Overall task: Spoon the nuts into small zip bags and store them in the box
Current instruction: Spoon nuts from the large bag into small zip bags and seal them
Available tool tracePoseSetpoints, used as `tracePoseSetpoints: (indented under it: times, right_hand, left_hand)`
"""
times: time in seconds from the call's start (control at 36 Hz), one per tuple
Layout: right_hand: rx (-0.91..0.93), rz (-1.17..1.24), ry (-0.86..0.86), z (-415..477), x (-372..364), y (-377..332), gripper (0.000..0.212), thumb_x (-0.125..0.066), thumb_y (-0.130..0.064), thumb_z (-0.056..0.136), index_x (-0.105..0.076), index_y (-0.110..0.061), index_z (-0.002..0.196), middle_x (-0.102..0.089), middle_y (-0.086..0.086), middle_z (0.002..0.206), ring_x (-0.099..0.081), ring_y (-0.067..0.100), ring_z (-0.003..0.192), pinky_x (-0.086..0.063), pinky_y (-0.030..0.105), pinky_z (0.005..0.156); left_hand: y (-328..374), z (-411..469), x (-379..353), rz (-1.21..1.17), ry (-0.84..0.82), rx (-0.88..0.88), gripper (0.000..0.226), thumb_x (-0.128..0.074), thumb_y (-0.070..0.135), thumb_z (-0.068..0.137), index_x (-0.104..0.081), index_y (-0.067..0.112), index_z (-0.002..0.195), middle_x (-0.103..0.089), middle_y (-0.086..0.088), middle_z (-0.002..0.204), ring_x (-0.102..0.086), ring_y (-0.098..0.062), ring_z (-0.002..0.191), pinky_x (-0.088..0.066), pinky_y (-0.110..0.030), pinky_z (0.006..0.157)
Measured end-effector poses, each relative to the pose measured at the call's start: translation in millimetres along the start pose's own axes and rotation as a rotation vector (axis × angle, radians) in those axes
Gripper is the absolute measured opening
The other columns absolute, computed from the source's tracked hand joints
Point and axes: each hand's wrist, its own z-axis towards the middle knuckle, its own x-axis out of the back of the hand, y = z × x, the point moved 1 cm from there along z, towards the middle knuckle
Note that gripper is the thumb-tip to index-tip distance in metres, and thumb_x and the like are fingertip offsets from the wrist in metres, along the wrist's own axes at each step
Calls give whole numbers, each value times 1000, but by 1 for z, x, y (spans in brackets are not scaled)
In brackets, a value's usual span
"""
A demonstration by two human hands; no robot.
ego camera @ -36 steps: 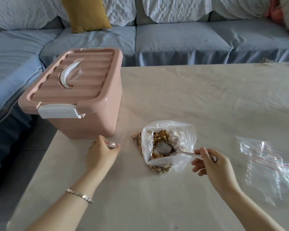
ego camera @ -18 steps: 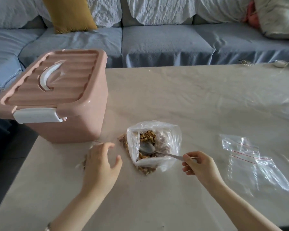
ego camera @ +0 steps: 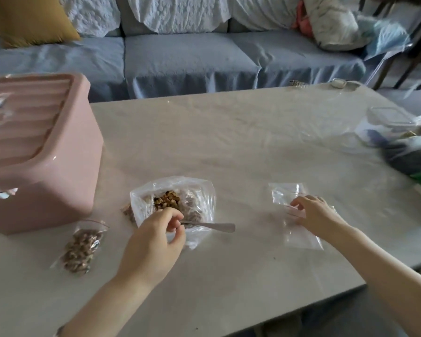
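An open clear bag of nuts (ego camera: 173,203) lies at the table's middle front. My left hand (ego camera: 153,242) pinches the metal spoon (ego camera: 214,226) near its bowl end at the bag's mouth, with the handle pointing right. A small filled zip bag (ego camera: 80,246) lies to the left, in front of the pink box (ego camera: 46,166), whose lid is on. To the right, my right hand (ego camera: 314,212) has its curled fingers on the empty zip bags (ego camera: 299,237) and pinches the top one near its red zip line.
The table (ego camera: 229,142) is covered with a pale cloth under clear film. A clear container and bags (ego camera: 399,132) crowd its right edge. A blue-grey sofa (ego camera: 180,62) with cushions runs behind. The table's near-right corner (ego camera: 360,285) is close to my right forearm.
My right hand let go of the spoon and moved right onto the empty zip bags. My left hand left the filled small bag and took hold of the spoon. The view swung right.
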Motion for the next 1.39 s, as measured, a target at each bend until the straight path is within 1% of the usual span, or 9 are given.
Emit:
tracePoseSetpoints:
  times: [0.22, 0.36, 0.5, 0.75, 0.94, 1.03, 1.08, 1.19, 1.39]
  right_hand:
    - [70, 45, 10, 1, 0, -1, 16, -67, -20, 79, -56, -31, 84, -50, -13, 76, -54, 19, 84, -37, 26, 74]
    - [132, 293, 62, 0, 17, -16, 24, -74, -14, 75, -54, -25, 66, -58, -3, 77, -53, 15, 74, -39, 23, 66]
    - [155, 344, 118, 9, 35, -32, 26, -73, -12, 73, -50, -19, 68, -54, -3, 67, -46, 17, 63, -36, 24, 58]
    - [127, 460, 177, 12, 42, -40, 41, -82, -13, 66, -53, -16, 95, -43, -3, 66, -41, 12, 58, -34, 10, 53]
    - [93, 426, 368, 0, 59, -52, 56, -56, -42, 88, -44, -6, 130, -52, 7, 94, -49, 23, 92, -31, 25, 79]
    - [206, 463, 472, -21, 69, -74, 55, -27, -34, 86, -47, -6, 130, -52, 13, 127, -44, 25, 121, -26, 16, 88]
    - [329, 452, 526, -39, 75, -95, 55, -25, -23, 82, -50, -7, 127, -53, 12, 125, -45, 21, 117, -25, 9, 86]
    - [583, 448, 440, -71, 77, -141, 46, -32, -14, 81, -55, -11, 121, -49, -8, 89, -44, 0, 78, -32, 3, 73]
    - [845, 476, 56, -98, 54, -195, 37, -46, -8, 90, -52, -24, 123, -46, -22, 90, -46, -10, 84, -34, 4, 77]
  left_hand:
    - [0, -4, 0, -10, -35, -2, 12, -63, 12, 82, -63, 19, 93, -61, 12, 86, -59, -5, 83, -51, -29, 72]
    - [1, -2, 0, -25, -44, -11, 12, -62, 13, 83, -63, 19, 93, -61, 13, 86, -56, -1, 84, -49, -21, 73]
    - [7, 0, 0, -41, -32, -35, 11, -62, 13, 83, -62, 22, 90, -59, 18, 83, -51, 8, 92, -38, -3, 68]
    - [2, -2, 3, -51, -38, -33, 12, -63, 11, 82, -62, 21, 89, -61, 13, 84, -57, 1, 82, -45, -15, 70]
    - [6, 0, 3, -88, -66, -27, 12, -63, 13, 83, -61, 23, 91, -61, 14, 85, -57, 2, 83, -40, -6, 69]
    - [15, 3, 6, -182, -97, -22, 20, -62, 16, 85, -58, 31, 97, -61, 15, 92, -54, 6, 91, -37, -1, 70]
    - [21, 4, 9, -217, -125, -26, 30, -61, 23, 85, -49, 44, 103, -58, 21, 101, -49, 15, 98, -35, 1, 75]
    - [31, 4, 17, -248, -164, -49, 55, -62, 39, 82, -33, 49, 128, -41, 37, 122, -35, 22, 112, -29, 2, 88]
    - [37, -1, 38, -293, -63, -160, 38, -64, 22, 85, -45, 51, 99, -54, 43, 98, -45, 25, 99, -30, 4, 80]
